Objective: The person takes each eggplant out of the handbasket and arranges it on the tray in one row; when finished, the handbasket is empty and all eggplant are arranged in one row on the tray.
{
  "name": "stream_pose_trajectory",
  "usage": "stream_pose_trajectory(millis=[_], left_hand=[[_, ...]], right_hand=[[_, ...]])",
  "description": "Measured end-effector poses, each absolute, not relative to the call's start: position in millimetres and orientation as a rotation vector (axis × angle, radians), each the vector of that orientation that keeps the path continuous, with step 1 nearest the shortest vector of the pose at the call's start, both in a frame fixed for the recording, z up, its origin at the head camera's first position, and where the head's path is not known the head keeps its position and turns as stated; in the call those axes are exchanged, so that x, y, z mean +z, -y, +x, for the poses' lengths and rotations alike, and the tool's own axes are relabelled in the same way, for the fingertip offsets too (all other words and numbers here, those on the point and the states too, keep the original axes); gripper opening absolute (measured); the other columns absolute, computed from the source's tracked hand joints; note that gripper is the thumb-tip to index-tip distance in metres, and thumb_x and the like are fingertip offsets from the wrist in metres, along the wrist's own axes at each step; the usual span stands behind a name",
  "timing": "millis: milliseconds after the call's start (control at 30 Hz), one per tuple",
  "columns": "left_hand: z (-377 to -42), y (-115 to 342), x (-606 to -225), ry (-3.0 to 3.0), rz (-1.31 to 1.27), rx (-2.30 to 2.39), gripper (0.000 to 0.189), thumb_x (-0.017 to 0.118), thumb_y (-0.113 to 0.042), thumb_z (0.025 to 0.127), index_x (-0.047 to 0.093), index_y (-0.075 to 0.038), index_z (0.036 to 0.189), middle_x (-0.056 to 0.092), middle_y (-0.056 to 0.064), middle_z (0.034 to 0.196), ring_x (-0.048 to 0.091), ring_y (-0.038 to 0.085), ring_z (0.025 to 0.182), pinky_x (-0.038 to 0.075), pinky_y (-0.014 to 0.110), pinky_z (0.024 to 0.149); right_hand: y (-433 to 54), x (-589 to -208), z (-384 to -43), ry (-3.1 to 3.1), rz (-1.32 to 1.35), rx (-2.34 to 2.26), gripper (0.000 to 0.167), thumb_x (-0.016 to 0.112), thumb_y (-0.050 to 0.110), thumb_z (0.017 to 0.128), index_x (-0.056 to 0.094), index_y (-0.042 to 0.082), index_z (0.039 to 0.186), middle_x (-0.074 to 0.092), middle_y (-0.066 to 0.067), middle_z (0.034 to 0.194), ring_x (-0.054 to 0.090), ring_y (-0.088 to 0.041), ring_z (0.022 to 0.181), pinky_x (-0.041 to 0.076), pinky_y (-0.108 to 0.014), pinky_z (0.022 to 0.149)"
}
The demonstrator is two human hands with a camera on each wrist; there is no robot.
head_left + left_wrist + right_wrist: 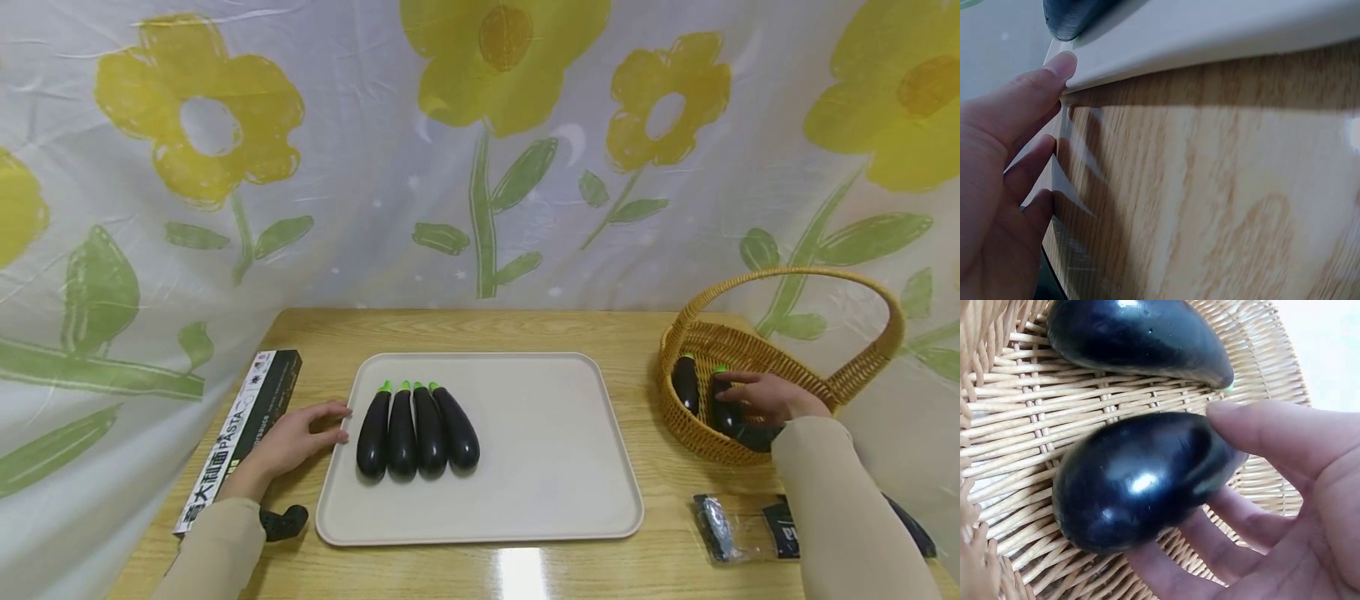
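Inside the wicker basket [750, 346], my right hand [772, 398] holds a dark, glossy eggplant [1135, 481], thumb on one side and fingers curled round the other. A second eggplant [1141, 344] lies beside it, apart from the hand. In the head view, part of the held eggplant is covered by my hand. My left hand [303, 437] touches the left rim of the white tray [547, 442] with extended fingers; its thumb rests at the tray's edge in the left wrist view. Several eggplants [401, 433] with green tips lie side by side on the tray's left half.
A long pasta box [243, 425] lies left of the tray, partly behind my left hand. Clear plastic packaging with dark labels [716, 529] lies in front of the basket, near my right sleeve. The basket's tall handle [795, 273] arches above my right hand. A flowered cloth hangs behind the table.
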State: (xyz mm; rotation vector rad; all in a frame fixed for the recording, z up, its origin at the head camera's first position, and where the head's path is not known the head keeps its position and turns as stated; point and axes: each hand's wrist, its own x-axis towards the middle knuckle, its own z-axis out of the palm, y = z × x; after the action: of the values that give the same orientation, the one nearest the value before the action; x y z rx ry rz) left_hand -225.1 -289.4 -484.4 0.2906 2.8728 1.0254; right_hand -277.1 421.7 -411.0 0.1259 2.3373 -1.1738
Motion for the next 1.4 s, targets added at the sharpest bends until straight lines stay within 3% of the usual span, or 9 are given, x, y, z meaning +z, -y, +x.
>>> stream_pose_trajectory(millis=[67,233,433,700,967,1167,1400], left_hand=[[-225,290,-484,-2.872,0.291,1.027,0.044,0.072,-0.035,0.089,0.065,-0.012,0.126,0.052,0.017,0.141,0.040,0.044,0.134,0.028,0.065,0.108],[-224,289,-486,-2.883,0.312,1.036,0.043,0.072,-0.036,0.088,0.066,-0.013,0.125,0.054,0.017,0.140,0.041,0.044,0.133,0.029,0.064,0.107],[-224,290,-487,-2.891,0.315,1.030,0.044,0.072,-0.037,0.088,0.066,-0.013,0.124,0.054,0.016,0.140,0.041,0.044,0.133,0.029,0.064,0.107],[-225,292,-489,-2.903,0.343,1.039,0.043,0.073,-0.035,0.088,0.066,-0.012,0.124,0.055,0.017,0.139,0.043,0.045,0.132,0.031,0.064,0.106],[-224,290,-488,-2.898,0.334,1.046,0.043,0.072,-0.034,0.088,0.066,-0.012,0.125,0.054,0.017,0.139,0.043,0.043,0.132,0.031,0.063,0.107],[-223,288,-487,-2.894,0.313,1.048,0.043,0.072,-0.035,0.089,0.066,-0.013,0.125,0.054,0.017,0.140,0.042,0.044,0.133,0.030,0.064,0.107],[-223,289,-486,-2.897,0.289,1.022,0.042,0.072,-0.034,0.089,0.065,-0.014,0.125,0.053,0.016,0.141,0.041,0.043,0.133,0.029,0.064,0.108]], right_hand=[[-422,-411,-277,-2.327,0.111,-1.167,0.069,0.055,0.024,0.100,0.019,-0.006,0.151,0.025,-0.039,0.146,0.047,-0.044,0.126,0.053,-0.040,0.090],[-423,-411,-277,-2.317,0.108,-1.174,0.068,0.056,0.022,0.100,0.020,-0.007,0.150,0.029,-0.038,0.144,0.050,-0.038,0.122,0.053,-0.039,0.088],[-427,-405,-278,-2.306,0.156,-1.210,0.065,0.050,0.023,0.102,0.018,-0.007,0.150,0.017,-0.040,0.149,0.029,-0.057,0.134,0.052,-0.046,0.090],[-430,-404,-278,-2.306,0.213,-1.263,0.061,0.046,0.022,0.103,0.018,-0.008,0.149,0.022,-0.039,0.146,0.043,-0.045,0.123,0.053,-0.042,0.083],[-430,-401,-271,-2.325,0.223,-1.255,0.061,0.042,0.026,0.104,0.018,-0.003,0.152,0.004,-0.039,0.152,0.028,-0.056,0.131,0.054,-0.046,0.081],[-425,-399,-263,-2.464,0.129,-1.166,0.065,0.043,0.034,0.105,0.021,-0.007,0.150,0.022,-0.041,0.145,0.044,-0.050,0.122,0.056,-0.046,0.082],[-402,-392,-236,-2.673,0.005,-1.109,0.069,0.047,0.041,0.103,0.028,-0.007,0.148,0.034,-0.041,0.136,0.051,-0.047,0.114,0.056,-0.049,0.079]])
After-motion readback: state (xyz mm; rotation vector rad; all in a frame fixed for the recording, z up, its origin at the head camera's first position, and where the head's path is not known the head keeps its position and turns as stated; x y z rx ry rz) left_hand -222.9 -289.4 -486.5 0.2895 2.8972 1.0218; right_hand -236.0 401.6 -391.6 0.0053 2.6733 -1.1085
